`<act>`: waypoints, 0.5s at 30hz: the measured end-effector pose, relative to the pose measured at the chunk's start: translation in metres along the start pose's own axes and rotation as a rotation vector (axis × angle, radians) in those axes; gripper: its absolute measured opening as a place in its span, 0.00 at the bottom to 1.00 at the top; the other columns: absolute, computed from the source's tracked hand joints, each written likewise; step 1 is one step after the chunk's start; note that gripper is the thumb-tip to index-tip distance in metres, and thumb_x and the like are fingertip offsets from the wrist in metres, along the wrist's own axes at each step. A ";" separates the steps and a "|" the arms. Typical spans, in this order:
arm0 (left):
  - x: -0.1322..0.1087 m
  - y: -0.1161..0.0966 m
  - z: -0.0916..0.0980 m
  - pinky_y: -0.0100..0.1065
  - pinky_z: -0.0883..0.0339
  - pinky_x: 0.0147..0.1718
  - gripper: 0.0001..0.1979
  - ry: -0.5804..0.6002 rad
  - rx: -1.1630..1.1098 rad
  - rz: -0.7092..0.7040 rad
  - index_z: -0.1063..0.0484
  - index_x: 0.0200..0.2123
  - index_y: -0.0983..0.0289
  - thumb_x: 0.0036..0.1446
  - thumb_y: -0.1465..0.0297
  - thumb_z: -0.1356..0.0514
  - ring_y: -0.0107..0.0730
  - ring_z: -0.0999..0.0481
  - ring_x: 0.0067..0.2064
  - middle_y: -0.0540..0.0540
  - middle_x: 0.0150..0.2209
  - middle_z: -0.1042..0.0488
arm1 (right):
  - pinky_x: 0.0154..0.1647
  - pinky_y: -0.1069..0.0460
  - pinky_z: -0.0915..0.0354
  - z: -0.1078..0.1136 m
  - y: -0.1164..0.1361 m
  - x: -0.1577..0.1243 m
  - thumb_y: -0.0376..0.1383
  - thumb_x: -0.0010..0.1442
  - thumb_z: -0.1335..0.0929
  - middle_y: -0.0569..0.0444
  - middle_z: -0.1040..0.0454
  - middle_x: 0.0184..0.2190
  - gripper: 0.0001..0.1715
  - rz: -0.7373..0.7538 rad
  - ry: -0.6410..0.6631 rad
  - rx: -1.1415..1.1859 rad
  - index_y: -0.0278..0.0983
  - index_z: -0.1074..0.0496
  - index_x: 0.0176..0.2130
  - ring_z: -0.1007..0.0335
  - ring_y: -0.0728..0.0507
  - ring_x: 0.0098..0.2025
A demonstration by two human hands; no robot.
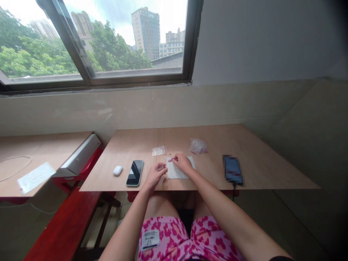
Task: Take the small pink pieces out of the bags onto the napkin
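Observation:
A sheet of white paper (181,173) lies near the front edge of the table, with several tiny pink beads (171,160) at its upper left. My right hand (182,162) reaches over the sheet, thumb and fingertips pinched at the beads; exactly what is between them is too small to make out. Left of the paper, my left hand (156,174) has its fingers curled around a small clear piece with a pale rim (160,167). Behind the hands lie a small clear plastic bag (158,150) and, to the right, a pile of clear bags with pink contents (198,146).
To the left on the wooden table (217,139) are a phone (135,173) and a white earbud case (117,170). A blurred-out device with a cable (233,170) lies at the right. A red bench (67,221) stands at the lower left, below a window (122,40).

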State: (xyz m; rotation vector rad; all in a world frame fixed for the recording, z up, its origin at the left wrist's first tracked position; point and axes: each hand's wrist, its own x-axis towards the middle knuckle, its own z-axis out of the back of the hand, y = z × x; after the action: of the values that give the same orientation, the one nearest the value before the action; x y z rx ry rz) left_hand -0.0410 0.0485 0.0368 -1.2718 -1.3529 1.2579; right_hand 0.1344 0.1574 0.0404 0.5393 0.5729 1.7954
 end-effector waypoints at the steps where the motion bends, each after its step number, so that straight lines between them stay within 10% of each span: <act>1: -0.001 -0.001 0.000 0.37 0.31 0.46 0.19 -0.003 0.013 -0.013 0.22 0.43 0.66 0.50 0.62 0.28 0.40 0.21 0.42 0.59 0.40 0.20 | 0.38 0.54 0.36 0.004 0.004 0.000 0.37 0.62 0.31 0.48 0.19 0.35 0.09 0.007 -0.005 0.032 0.34 0.23 0.33 0.25 0.43 0.38; 10: -0.004 -0.011 -0.003 0.38 0.32 0.48 0.15 0.016 0.155 -0.112 0.22 0.43 0.65 0.55 0.64 0.31 0.43 0.22 0.47 0.60 0.43 0.20 | 0.33 0.55 0.33 0.034 0.052 -0.007 0.39 0.62 0.30 0.51 0.19 0.33 0.11 0.373 0.195 0.366 0.35 0.20 0.40 0.24 0.45 0.32; 15: -0.004 -0.008 0.001 0.38 0.31 0.49 0.16 -0.045 0.078 -0.079 0.23 0.41 0.65 0.52 0.64 0.29 0.41 0.21 0.46 0.59 0.42 0.20 | 0.40 0.53 0.30 0.029 0.027 0.037 0.33 0.63 0.34 0.47 0.18 0.38 0.13 0.130 0.069 0.135 0.34 0.19 0.42 0.22 0.43 0.38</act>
State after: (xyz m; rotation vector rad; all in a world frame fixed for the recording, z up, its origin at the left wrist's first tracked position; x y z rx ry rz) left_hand -0.0427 0.0451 0.0448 -1.1324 -1.3597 1.2789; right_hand 0.1226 0.1888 0.0829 0.6203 0.7248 1.9138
